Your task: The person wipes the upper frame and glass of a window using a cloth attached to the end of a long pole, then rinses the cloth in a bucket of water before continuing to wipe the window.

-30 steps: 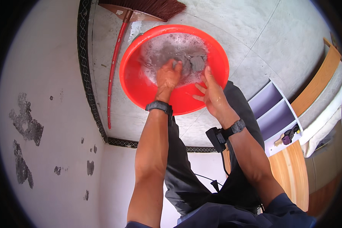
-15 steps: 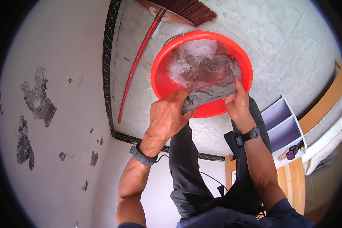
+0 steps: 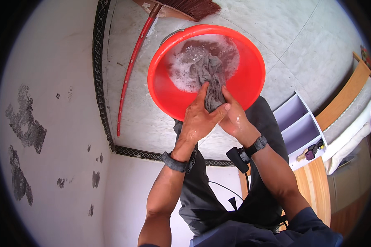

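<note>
A wet grey cloth (image 3: 211, 76) hangs bunched from both hands into a red bucket (image 3: 253, 74) of sudsy water (image 3: 185, 61). My left hand (image 3: 198, 117) grips the cloth's near end from the left, thumb and fingers closed about it. Close against it on the right, my right hand (image 3: 233, 115) has its fingers curved round the same end, with suds on the skin. The two hands nearly meet over the bucket's near rim. The far end of the cloth reaches the foam. Dark bands circle both wrists.
A broom with a red handle (image 3: 132, 70) and dark red bristles (image 3: 193, 8) lies left of and beyond the bucket. A stained white wall (image 3: 62, 136) rises at the left. To the right stand a white shelf unit (image 3: 301, 123) and a curved wooden piece (image 3: 344, 96).
The cloth, stretched sideways between the hands before, is now bunched lengthwise, pointing away. My hands have come together at its near end. The whole view has shifted slightly.
</note>
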The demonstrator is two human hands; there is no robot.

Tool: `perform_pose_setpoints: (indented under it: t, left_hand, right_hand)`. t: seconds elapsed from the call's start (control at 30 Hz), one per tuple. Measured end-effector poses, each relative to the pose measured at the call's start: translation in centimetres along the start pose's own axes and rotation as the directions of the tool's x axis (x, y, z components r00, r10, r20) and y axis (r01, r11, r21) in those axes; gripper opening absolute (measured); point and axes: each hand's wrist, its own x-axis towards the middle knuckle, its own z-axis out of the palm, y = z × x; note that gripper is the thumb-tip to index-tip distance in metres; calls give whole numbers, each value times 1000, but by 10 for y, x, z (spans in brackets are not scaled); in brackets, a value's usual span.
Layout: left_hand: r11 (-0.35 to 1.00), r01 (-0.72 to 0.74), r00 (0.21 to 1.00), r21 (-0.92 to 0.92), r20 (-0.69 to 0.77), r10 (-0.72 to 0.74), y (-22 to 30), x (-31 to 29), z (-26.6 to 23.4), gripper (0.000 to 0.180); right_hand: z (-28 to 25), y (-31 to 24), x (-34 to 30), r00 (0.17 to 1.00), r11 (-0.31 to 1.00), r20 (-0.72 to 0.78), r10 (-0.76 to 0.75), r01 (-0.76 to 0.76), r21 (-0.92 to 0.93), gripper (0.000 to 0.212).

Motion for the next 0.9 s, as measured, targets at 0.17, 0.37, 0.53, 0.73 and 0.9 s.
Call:
perform_pose_setpoints:
  t: [0.17, 0.37, 0.53, 0.73, 0.9]
  left_hand:
    - [858, -205, 969, 471, -28, 247, -2, 5, 0, 42]
    - [792, -441, 896, 422, 258, 361, 39, -40, -11, 31]
    - [868, -409, 841, 280, 484, 240, 54, -59, -26, 44]
    - [911, -31, 997, -411, -82, -3, 33, 10, -68, 22]
    - [874, -140, 967, -466, -255, 20, -8, 29, -43, 40]
  right_hand:
    - [-16, -8, 10, 990, 889, -139, -9, -56, -454, 49]
    - [16, -17, -3, 993, 980, -4, 115, -114, -160, 54]
    - [19, -19, -12, 992, 807, 20, 128, -92, -583, 42]
    - [-4, -11, -4, 980, 888, 97, 171, -111, -446, 40]
    - [7, -2, -17, 937, 961, 280, 208, -142, -237, 50]
